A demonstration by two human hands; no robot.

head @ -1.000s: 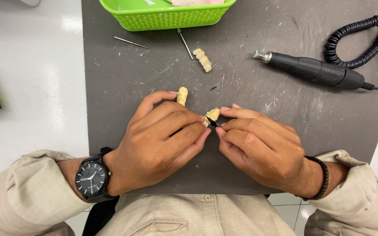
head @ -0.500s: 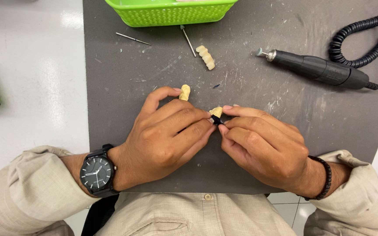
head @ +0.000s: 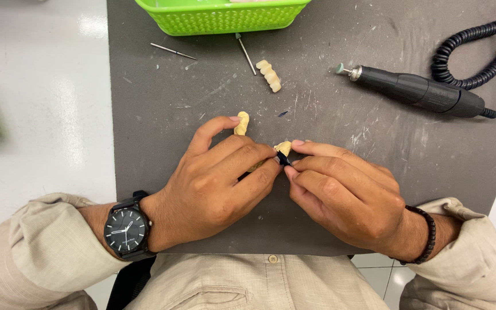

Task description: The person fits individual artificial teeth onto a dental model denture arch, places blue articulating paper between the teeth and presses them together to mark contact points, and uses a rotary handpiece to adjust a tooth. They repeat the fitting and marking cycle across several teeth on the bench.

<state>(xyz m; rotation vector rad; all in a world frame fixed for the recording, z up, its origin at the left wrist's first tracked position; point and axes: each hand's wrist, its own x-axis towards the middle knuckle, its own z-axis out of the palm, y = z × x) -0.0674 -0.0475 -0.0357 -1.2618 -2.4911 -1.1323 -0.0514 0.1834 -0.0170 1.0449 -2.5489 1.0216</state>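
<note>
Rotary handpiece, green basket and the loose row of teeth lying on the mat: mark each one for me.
Rotary handpiece (head: 417, 90), head view, middle of its black body.
Green basket (head: 225, 18), head view, its meshed front wall.
Loose row of teeth (head: 270, 75), head view, centre of the cream strip.

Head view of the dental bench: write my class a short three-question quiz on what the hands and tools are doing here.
1. True or false: the rotary handpiece is held in the right hand.
2. Multiple choice: where does the loose cream tooth bridge lie? A) inside the green basket B) on the grey mat below the basket C) on the white table
3. Fill in: the left hand and right hand meet on a small cream ____ piece, with a thin dark tool tip between the fingertips.

Key: 1 false, it lies on the mat; 2 B; 3 tooth.
</note>
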